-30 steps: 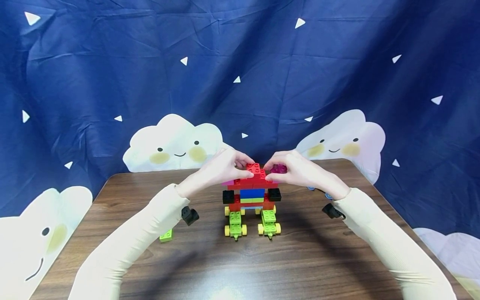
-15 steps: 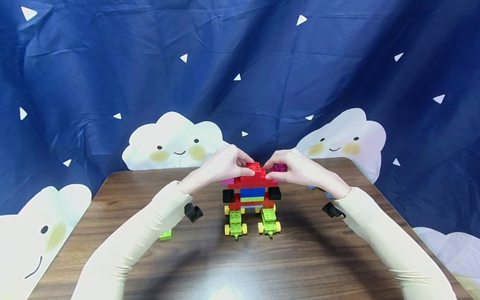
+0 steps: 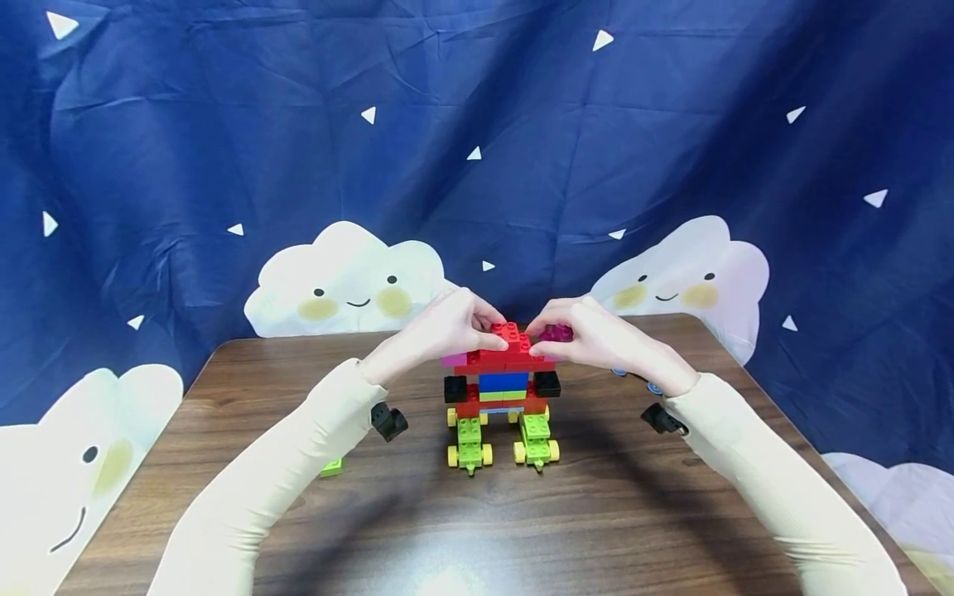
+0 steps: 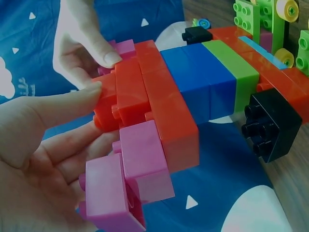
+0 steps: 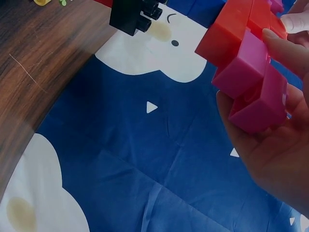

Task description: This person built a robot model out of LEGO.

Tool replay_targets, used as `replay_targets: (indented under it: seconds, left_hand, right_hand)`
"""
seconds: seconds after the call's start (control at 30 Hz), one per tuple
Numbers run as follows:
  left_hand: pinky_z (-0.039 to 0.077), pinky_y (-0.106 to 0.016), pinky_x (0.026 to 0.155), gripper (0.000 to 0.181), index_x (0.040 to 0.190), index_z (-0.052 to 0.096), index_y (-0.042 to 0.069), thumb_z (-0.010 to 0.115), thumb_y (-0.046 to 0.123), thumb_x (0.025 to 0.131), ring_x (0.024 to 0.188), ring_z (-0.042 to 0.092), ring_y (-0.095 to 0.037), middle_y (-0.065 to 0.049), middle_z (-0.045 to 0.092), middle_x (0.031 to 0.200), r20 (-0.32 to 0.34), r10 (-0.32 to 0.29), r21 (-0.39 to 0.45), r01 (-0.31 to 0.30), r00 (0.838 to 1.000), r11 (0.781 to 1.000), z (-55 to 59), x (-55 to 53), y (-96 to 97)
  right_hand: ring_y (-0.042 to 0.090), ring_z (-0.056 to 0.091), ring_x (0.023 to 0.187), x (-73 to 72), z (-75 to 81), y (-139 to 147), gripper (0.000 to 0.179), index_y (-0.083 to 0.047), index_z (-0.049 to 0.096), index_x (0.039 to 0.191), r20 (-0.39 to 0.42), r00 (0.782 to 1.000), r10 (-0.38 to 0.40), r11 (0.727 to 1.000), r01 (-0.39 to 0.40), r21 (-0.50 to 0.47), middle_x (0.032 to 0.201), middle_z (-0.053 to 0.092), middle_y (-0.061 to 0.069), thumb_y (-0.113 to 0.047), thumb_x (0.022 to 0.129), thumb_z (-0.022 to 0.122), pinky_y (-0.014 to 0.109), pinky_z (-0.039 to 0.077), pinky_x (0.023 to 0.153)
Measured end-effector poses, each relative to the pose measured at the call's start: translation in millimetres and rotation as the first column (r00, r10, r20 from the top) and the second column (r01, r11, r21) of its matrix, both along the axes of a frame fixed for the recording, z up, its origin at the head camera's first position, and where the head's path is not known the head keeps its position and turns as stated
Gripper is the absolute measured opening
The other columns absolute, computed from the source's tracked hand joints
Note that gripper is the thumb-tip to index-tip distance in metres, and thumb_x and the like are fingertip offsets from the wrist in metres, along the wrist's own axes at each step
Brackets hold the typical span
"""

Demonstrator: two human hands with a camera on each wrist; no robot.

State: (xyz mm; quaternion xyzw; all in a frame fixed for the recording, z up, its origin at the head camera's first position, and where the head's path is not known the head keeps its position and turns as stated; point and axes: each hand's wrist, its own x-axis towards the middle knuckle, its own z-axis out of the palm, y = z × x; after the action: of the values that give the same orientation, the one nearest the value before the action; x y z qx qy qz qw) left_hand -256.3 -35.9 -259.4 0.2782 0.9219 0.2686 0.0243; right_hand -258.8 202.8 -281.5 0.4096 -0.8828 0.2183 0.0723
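Note:
A brick-built figure of toy building bricks stands upright mid-table, its blue middle (image 3: pixel 503 384) below red layers and its feet on green wheeled bases (image 3: pixel 469 443). At the top, my left hand (image 3: pixel 456 328) pinches the small uppermost red brick (image 3: pixel 510 333), thumb on the near side and fingers behind. From the other side, my right hand (image 3: pixel 584 333) grips the red brick layer (image 4: pixel 130 92) just below, its thumb tip on the near face. Stepped pink bricks (image 4: pixel 145 159) stick out beside the left palm, and magenta-pink bricks (image 5: pixel 244 70) sit inside the right hand's curve.
Black bricks (image 3: pixel 547 385) jut from both sides of the figure. A loose lime-green brick (image 3: pixel 331 467) lies left on the wooden table (image 3: pixel 596 530), partly behind the left sleeve. Small blue round pieces (image 3: pixel 654 387) show near the right wrist. A dark blue cloud-print curtain (image 3: pixel 477 108) hangs behind.
Both hands stay at the figure's top with nearly the same hold. The left wrist and forearm have shifted slightly right; the uppermost red brick appears turned a little.

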Motion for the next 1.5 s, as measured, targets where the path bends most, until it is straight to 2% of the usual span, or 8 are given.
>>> replay_targets:
  seconds: [0.27, 0.47, 0.73, 1.0, 1.23, 1.5]
  left_hand:
    - [0.050, -0.018, 0.064, 0.033, 0.110, 0.077, 0.012, 0.080, 0.031, 0.083, 0.077, 0.066, -0.013, -0.004, 0.078, 0.094, -0.015, -0.013, -0.019, 0.012, 1.000, 1.000, -1.7, 1.2, -0.4]
    - [0.050, -0.018, 0.063, 0.032, 0.108, 0.077, 0.012, 0.080, 0.031, 0.083, 0.075, 0.065, -0.013, -0.004, 0.078, 0.092, -0.040, -0.029, -0.009, 0.029, 0.999, 1.000, -3.8, -0.1, -1.6]
    - [0.057, -0.024, 0.079, 0.034, 0.110, 0.076, 0.010, 0.079, 0.031, 0.084, 0.087, 0.071, -0.016, -0.006, 0.078, 0.102, -0.054, -0.034, -0.032, 0.032, 0.998, 0.999, -2.7, 0.5, -0.1]
    - [0.057, -0.030, 0.091, 0.037, 0.115, 0.073, 0.008, 0.077, 0.030, 0.086, 0.098, 0.071, -0.019, -0.007, 0.076, 0.109, -0.105, -0.067, -0.072, 0.060, 0.992, 0.996, -3.5, 4.2, -2.1]
    - [0.056, -0.030, 0.092, 0.037, 0.115, 0.073, 0.006, 0.077, 0.029, 0.086, 0.101, 0.071, -0.021, -0.008, 0.076, 0.109, -0.147, -0.082, -0.044, 0.076, 0.986, 0.996, -5.6, 4.0, -6.2]
    - [0.056, -0.031, 0.092, 0.035, 0.114, 0.073, 0.008, 0.078, 0.028, 0.086, 0.100, 0.071, -0.020, -0.006, 0.076, 0.108, -0.152, -0.084, -0.017, 0.082, 0.985, 0.996, -7.5, 1.4, -11.7]
  right_hand:
    - [0.011, 0.063, 0.080, -0.8, -0.6, -0.1, 0.019, -0.011, 0.076, 0.099, -0.017, 1.000, 0.008, 1.000, -0.008, 0.004, 0.094, 0.074, 0.003, -0.023, 0.085, 0.079, 0.027, 0.056, 0.072]
    - [0.011, 0.061, 0.078, -0.5, 0.6, -1.0, 0.018, -0.011, 0.076, 0.098, -0.011, 1.000, 0.009, 1.000, -0.008, 0.010, 0.093, 0.073, 0.003, -0.022, 0.084, 0.079, 0.026, 0.054, 0.070]
    - [0.011, 0.060, 0.078, -0.6, 2.3, -0.3, 0.019, -0.011, 0.075, 0.098, -0.001, 1.000, 0.001, 1.000, -0.001, 0.012, 0.092, 0.073, 0.003, -0.021, 0.084, 0.079, 0.025, 0.053, 0.069]
    - [0.012, 0.061, 0.081, 0.4, 4.1, -0.2, 0.020, -0.011, 0.075, 0.101, 0.047, 0.999, -0.006, 1.000, 0.005, 0.029, 0.096, 0.073, 0.003, -0.022, 0.085, 0.078, 0.027, 0.055, 0.073]
    - [0.012, 0.061, 0.081, 0.6, 5.4, -1.3, 0.021, -0.011, 0.075, 0.102, 0.044, 0.999, -0.020, 0.999, 0.018, 0.035, 0.097, 0.074, 0.003, -0.022, 0.085, 0.078, 0.027, 0.055, 0.073]
    - [0.011, 0.061, 0.081, -1.2, 5.2, -1.8, 0.021, -0.011, 0.075, 0.102, 0.050, 0.999, -0.020, 0.999, 0.018, 0.036, 0.097, 0.074, 0.003, -0.022, 0.085, 0.078, 0.027, 0.055, 0.073]
